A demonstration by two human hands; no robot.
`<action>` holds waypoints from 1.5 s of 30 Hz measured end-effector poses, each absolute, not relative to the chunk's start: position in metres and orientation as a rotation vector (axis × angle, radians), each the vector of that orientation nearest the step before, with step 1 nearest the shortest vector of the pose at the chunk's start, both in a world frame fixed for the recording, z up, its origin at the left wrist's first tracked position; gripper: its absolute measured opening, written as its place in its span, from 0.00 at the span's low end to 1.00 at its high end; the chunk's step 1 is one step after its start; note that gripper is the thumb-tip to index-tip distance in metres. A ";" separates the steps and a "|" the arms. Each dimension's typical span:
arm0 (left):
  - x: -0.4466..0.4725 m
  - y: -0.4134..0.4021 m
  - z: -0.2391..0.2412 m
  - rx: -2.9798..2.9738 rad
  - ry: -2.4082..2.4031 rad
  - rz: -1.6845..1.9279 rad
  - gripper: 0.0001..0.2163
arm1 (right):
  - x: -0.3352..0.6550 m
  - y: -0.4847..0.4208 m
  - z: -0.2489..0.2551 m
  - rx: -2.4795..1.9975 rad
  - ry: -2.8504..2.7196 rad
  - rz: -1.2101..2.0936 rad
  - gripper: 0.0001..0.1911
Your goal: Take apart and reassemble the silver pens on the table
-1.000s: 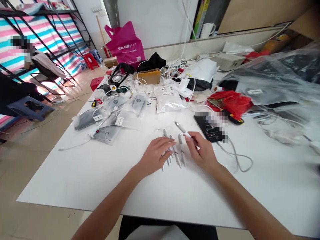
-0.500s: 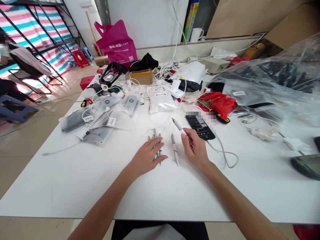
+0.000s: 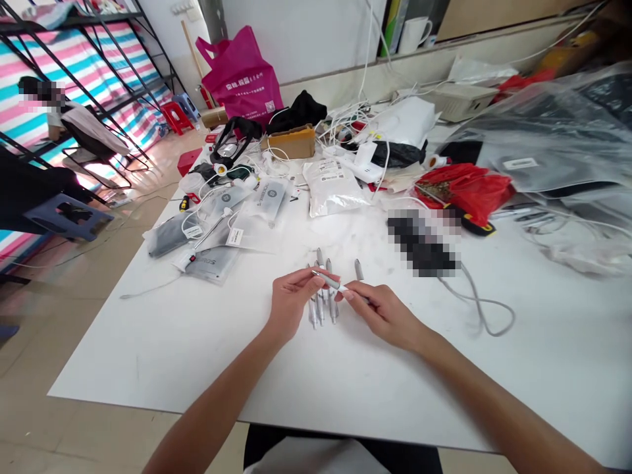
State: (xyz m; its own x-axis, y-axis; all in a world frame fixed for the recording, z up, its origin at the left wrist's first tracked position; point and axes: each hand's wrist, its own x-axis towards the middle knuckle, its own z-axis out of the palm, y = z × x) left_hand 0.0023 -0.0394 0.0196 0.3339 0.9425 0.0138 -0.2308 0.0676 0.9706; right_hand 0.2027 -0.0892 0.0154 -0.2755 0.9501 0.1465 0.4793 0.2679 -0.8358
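1. From where I stand, the white worktop (image 3: 197,355) lies bare along its near edge, with the person's forearms reaching in over it.
2. The right hand (image 3: 388,313) has its grip closed around the white barrel of a silver-and-white pen (image 3: 328,280); the left hand (image 3: 291,299) pinches the silver end between thumb and fingers.
3. That pen lies crosswise between the two grips, its long axis slanting: silver tip out to the left and slightly away, white end back into the right palm.
4. Below it, a cluster of pens (image 3: 320,313) rests on the worktop, long axes pointing away from the person, nearer the left hand.
5. Just beyond the right hand lies a lone pen (image 3: 358,268), silver end away, its lower part hidden.
6. Farther back sit a white parcel (image 3: 336,191) and, behind, a magenta bag (image 3: 241,82).
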 end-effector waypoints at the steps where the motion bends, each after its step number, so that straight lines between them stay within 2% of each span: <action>1: 0.002 -0.038 0.018 1.137 0.860 1.074 0.11 | 0.203 -0.089 0.013 -1.306 -1.899 0.815 0.22; 5: 0.002 -0.035 0.016 1.052 0.860 1.118 0.16 | 0.204 -0.088 0.005 -1.354 -1.956 0.486 0.18; 7: 0.001 -0.034 0.018 1.085 0.753 1.036 0.22 | 0.205 -0.087 0.004 -1.380 -1.945 0.453 0.18; 11: -0.002 -0.032 0.021 1.216 0.837 1.009 0.19 | 0.204 -0.087 0.007 -1.369 -1.954 0.443 0.17; 14: -0.004 -0.032 0.023 1.223 0.779 0.998 0.26 | 0.203 -0.088 0.010 -1.364 -1.949 0.465 0.19; 18: -0.004 -0.032 0.025 1.207 0.765 0.954 0.14 | 0.205 -0.086 0.010 -1.353 -1.972 0.487 0.19; 20: -0.002 -0.032 0.023 1.196 0.865 1.010 0.11 | 0.205 -0.086 0.006 -1.342 -1.983 0.482 0.17; 24: 0.002 -0.034 0.017 1.188 0.924 1.054 0.12 | 0.202 -0.086 0.000 -1.381 -1.937 0.525 0.10; 31: 0.009 -0.041 0.017 1.200 0.917 1.078 0.14 | 0.200 -0.086 0.004 -1.359 -2.026 0.461 0.13; 36: 0.012 -0.043 0.015 1.145 0.950 1.071 0.17 | 0.199 -0.087 -0.001 -1.438 -1.948 0.485 0.06; 40: 0.009 -0.037 0.017 1.060 0.957 1.171 0.17 | 0.200 -0.087 0.005 -1.451 -1.976 0.458 0.12; 45: -0.002 -0.026 0.021 0.963 0.870 1.214 0.13 | 0.203 -0.085 0.014 -1.438 -1.982 0.351 0.12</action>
